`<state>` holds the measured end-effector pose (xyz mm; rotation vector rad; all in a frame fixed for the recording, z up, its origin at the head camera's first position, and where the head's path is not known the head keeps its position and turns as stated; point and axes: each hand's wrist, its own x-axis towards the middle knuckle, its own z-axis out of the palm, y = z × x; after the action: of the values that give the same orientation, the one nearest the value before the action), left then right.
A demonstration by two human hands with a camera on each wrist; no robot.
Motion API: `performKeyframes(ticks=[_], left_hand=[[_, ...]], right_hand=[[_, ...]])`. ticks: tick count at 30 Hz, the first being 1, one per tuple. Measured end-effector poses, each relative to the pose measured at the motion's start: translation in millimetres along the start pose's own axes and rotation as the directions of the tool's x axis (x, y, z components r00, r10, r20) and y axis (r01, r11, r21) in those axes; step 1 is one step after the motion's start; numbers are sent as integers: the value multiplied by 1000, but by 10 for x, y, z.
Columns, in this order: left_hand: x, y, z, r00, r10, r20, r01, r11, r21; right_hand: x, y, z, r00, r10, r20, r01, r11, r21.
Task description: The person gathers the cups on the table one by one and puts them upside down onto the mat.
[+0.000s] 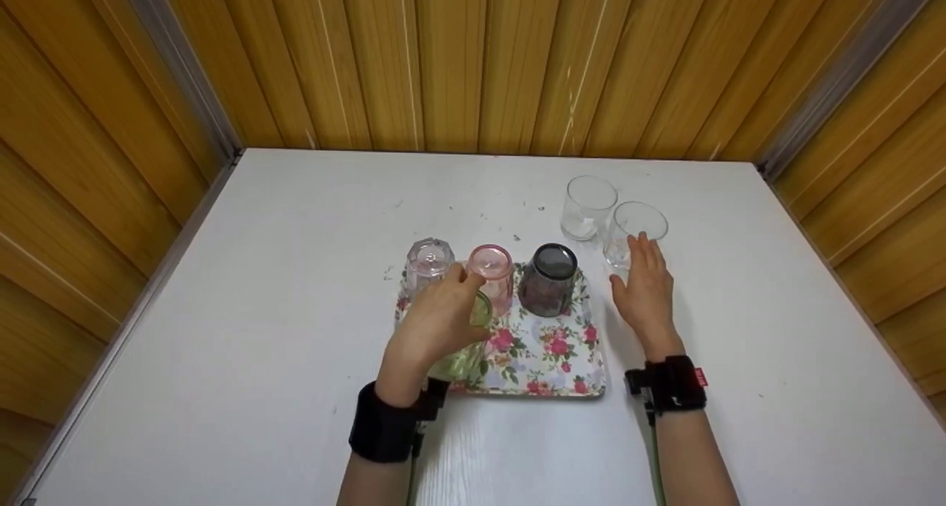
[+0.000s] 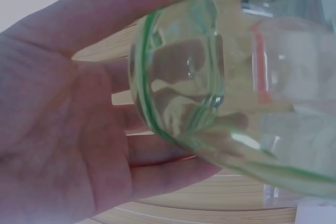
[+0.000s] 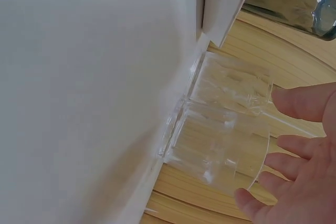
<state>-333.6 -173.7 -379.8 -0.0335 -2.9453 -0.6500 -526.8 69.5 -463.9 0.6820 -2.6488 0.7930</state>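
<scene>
My left hand point(image 1: 437, 321) curves its thumb and fingers around a green-tinted glass point(image 1: 460, 364) at the tray's front left. In the left wrist view the green glass point(image 2: 181, 72) sits between thumb and fingers, with a gap before the palm. The flowered tray point(image 1: 528, 358) also bears three upside-down glasses: a clear faceted one point(image 1: 429, 258), a pink one point(image 1: 491, 266) and a dark grey one point(image 1: 548, 281). My right hand point(image 1: 647, 292) reaches, fingers extended, to the nearer clear glass point(image 1: 637, 229); in the right wrist view its spread fingers point(image 3: 286, 166) lie near that glass's rim point(image 3: 265, 150).
A second clear glass point(image 1: 588, 207) stands upright just behind the nearer one, off the tray. Everything rests on a white table point(image 1: 310, 269). Wood-patterned panels point(image 1: 443, 63) close it in at the back and both sides.
</scene>
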Motion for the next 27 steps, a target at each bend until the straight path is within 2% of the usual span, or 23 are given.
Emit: performKeyframes(ticks=[5,12,23,27], left_hand=[[-8,-38,-9,1000,-15,-2,15,1000,-13],[-11,-94,-23,995,-100,28,102,992,-68],[-3,-168,-31,981,-185,62,189,981,-52],[-1,-186,-31,977,-204,53,206,978,-33]], right_hand=[[24,37,2,1000,-14,-7,14,1000,-22],[65,63,10,999,-32,-22,30,998,-51],[126,112,-5,998,-44,-37,40,995,-94],[153,119,4,997,-51,-59,44,993,-112]])
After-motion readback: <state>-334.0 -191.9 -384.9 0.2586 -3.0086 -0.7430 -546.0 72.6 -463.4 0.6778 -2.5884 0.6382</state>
